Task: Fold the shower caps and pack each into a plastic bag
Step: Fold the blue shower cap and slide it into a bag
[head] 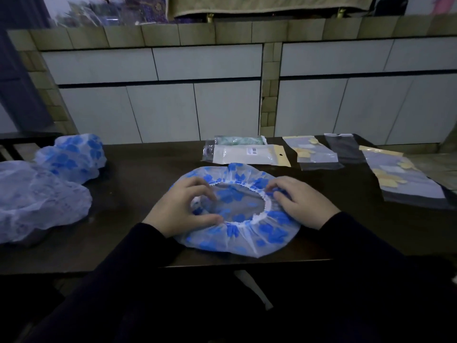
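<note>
Both forearms, in dark sleeves, enter from 6 o'clock and converge toward centre. Left hand: palm down, fingers curled, thumb extended toward 3 o'clock, fingertips pinching the elastic rim of the shower cap. Right hand: palm down, fingers bent toward 9 o'clock, gripping the opposite rim. Hands apart, level with each other.

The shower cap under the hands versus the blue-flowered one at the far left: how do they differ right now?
The shower cap under the hands lies spread flat, its elastic opening facing up; the bunched shower cap sits puffed in a heap with no opening showing. The left hand and right hand hold the flat shower cap at its elastic; nothing touches the bunched one. Both are translucent with blue flowers and rest on the dark table.
</note>
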A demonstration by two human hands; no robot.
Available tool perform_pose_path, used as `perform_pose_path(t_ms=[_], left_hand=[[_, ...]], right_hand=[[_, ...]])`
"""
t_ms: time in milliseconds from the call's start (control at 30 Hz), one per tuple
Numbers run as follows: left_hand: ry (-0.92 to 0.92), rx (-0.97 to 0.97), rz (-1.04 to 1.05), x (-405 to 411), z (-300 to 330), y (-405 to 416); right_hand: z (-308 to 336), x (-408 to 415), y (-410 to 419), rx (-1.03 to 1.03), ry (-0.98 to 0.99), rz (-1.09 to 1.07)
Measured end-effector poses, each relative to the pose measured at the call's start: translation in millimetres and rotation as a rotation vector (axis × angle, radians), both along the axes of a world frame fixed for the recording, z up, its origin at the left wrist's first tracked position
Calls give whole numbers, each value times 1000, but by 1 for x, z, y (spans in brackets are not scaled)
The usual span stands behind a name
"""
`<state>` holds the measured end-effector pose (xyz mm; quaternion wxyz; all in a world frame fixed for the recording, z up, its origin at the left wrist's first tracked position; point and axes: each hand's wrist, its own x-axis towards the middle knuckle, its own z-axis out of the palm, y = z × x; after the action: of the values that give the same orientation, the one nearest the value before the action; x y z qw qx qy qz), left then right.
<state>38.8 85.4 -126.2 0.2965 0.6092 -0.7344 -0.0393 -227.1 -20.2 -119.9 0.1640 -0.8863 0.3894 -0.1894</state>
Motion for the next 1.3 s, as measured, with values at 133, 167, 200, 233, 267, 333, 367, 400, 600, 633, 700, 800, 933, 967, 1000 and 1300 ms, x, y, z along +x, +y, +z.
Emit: perform_pose_path(t_ms=[133,167,200,233,267,333,367,400,600,633,700,800,933,967,1000,1300], left_hand=[[152,51,-6,2,-5,7],[191,69,-18,4,-7,9],[239,90,-42,5,-8,11],[292,118,-73,7,-9,13],[342,156,-108,10,-7,16],[392,237,-148,16,-5,19],[392,267,-154,18,-4,19],[390,289,-154,20,-4,19],[391,341,-144,23,-2,24],[400,332,-132,23,-3,25],[418,253,-78,25,-5,24],[467,97,35,31,-5,19],[574,54,160,33,1,10],[574,37,202,34,2,6],[561,22,250,35,1,2],[-1,137,630,45,3,-17]], right_hand=[[0,-19,-4,161,-2,209],[1,-21,-4,214,5,245],[1,-23,-4,254,33,269],[2,-24,-4,278,73,287],[4,-25,-4,287,123,294],[4,-27,-3,260,189,293],[3,-28,-3,228,192,287],[2,-28,-3,190,168,272],[2,-17,5,113,-40,53],[3,-15,4,135,-66,14],[4,-14,1,201,-109,20],[6,-20,-2,198,-39,151],[3,-13,-5,206,-227,60],[4,-9,-7,261,-307,11],[4,-5,-10,293,-374,-31],[8,29,-37,216,-53,-291]])
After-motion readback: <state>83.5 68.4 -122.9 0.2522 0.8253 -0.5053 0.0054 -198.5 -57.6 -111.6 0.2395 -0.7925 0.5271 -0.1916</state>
